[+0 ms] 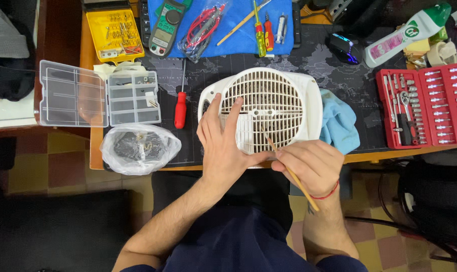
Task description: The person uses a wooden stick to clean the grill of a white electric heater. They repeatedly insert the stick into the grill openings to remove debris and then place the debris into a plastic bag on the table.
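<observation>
At the near edge of the desk mat (pixel 339 60), just in front of the person, lies the white fan heater housing (pixel 309 95), grille side up, its round slatted grille (pixel 269 100) showing dusty brown between the slats. It sits roughly centred between the two hands, with a blue cloth (pixel 339 123) touching its right side and a red-handled screwdriver (pixel 180 108) lying just to its left, long axis running near to far

On the housing's near-left part rests the left hand (pixel 221 146), fingers spread flat over the grille and pointing away from the person, palm pressing down; it pinches nothing. The right hand (pixel 309 163) sits at the near-right rim, fingers pressed together around a thin wooden stick (pixel 269 141), held like a pen

That stick is what matters: its long axis runs on a diagonal, from the free end near and to the right, past the wrist, up to a tip that points far and to the left into the lower slats of the grille. The tip lands just right of the left hand's fingers, close beside them but apart. The right hand is nearer the tip; the left only steadies the housing

Farther off: a clear compartment box (pixel 100 95) and a plastic bag (pixel 140 148) to the left, a red socket set (pixel 425 106) to the right, a multimeter (pixel 167 27) at the far side
</observation>
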